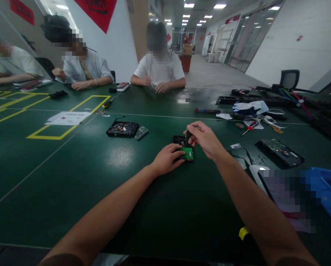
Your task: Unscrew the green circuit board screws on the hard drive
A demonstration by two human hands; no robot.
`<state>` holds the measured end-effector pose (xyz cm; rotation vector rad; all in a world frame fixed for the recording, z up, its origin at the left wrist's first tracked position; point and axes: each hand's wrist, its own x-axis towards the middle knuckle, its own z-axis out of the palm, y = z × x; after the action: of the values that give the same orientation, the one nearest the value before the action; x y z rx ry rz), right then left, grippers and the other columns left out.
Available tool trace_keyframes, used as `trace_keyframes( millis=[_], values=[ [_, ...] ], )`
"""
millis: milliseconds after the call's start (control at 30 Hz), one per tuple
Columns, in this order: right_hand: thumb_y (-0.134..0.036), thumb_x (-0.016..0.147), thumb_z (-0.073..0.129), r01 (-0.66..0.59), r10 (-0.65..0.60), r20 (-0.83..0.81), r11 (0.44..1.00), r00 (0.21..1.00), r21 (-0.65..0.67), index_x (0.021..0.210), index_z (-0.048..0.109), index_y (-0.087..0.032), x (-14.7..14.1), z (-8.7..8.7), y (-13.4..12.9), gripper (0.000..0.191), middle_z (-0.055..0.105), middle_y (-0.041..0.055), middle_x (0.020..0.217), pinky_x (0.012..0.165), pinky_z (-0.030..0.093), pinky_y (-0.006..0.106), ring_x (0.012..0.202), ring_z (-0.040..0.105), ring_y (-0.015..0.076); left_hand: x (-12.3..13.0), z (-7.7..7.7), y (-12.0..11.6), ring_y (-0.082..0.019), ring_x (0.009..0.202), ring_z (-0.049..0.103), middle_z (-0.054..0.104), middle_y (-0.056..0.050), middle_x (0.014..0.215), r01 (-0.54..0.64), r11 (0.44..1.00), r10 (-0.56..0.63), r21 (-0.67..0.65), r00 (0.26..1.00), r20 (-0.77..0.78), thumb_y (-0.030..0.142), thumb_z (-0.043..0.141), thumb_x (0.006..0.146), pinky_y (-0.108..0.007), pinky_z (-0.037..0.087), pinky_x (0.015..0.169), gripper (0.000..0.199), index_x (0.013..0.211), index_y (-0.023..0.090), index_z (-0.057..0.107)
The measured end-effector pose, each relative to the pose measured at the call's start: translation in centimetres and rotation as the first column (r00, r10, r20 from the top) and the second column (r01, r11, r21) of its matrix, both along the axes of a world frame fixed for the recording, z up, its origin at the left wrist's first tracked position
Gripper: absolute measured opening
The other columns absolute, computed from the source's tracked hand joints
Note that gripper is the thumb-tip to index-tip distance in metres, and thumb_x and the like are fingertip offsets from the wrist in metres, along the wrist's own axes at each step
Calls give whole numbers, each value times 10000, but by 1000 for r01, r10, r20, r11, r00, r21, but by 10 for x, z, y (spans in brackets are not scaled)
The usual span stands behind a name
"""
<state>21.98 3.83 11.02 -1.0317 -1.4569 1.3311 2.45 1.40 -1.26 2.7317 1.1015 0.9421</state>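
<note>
- Fingers (176, 146) of left hand (166, 159): slightly spread, resting on green circuit board (188, 154).
- Right hand (205, 139): fingers pinched around dark slim tool (187, 136), roughly upright.

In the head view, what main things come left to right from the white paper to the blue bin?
White paper, left hard drive, loose circuit board, left hand, right hand, red-handled screwdriver, right hard drive, blue bin.

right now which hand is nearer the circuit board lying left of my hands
Left. The left hand rests on the green board, right of that circuit board; the right hand is farther right, holding a dark tool.
</note>
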Motion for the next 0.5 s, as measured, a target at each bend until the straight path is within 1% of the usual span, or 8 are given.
trace_keyframes(
  millis=[100, 200, 367, 500],
  values=[
    [-386, 936, 635, -28, 28, -5, 999, 1000, -25, 1003, 655, -233, 1, 4, -2, 168, 691, 56, 1022, 413, 368, 214, 564, 600, 87, 0, 0, 0, -305, 1330, 550, 605, -133, 1377, 4, 1000, -4, -8, 1000, 2, 425, 620, 980, -542, 476, 1126, 358, 1266, 220, 686],
    [-360, 942, 604, -36, 35, -22, 998, 999, -51, 1036, 684, -237, 1, 7, -4, 174, 674, 63, 1049, 402, 374, 220, 556, 607, 88, 0, 0, 0, -311, 1333, 548, 603, -127, 1380, 6, 1000, -6, -16, 1000, 13, 415, 631, 974, -561, 475, 1121, 355, 1277, 236, 679],
    [-320, 944, 578, -25, 20, -48, 995, 999, -99, 1034, 630, -221, 1, 8, -4, 143, 697, 83, 1044, 440, 452, 237, 598, 659, 126, 0, 0, 0, -307, 1322, 556, 603, -127, 1377, 3, 1000, -3, -24, 1000, 3, 419, 626, 977, -554, 483, 1113, 362, 1291, 245, 674],
    [-299, 928, 585, -39, 36, -31, 995, 999, -93, 990, 601, -217, 3, 8, -2, 105, 714, 97, 1084, 427, 429, 237, 592, 654, 129, -1, -1, 1, -308, 1327, 552, 599, -124, 1383, -1, 1000, 1, -24, 1000, 2, 427, 626, 976, -558, 478, 1119, 361, 1282, 245, 681]
  ],
)
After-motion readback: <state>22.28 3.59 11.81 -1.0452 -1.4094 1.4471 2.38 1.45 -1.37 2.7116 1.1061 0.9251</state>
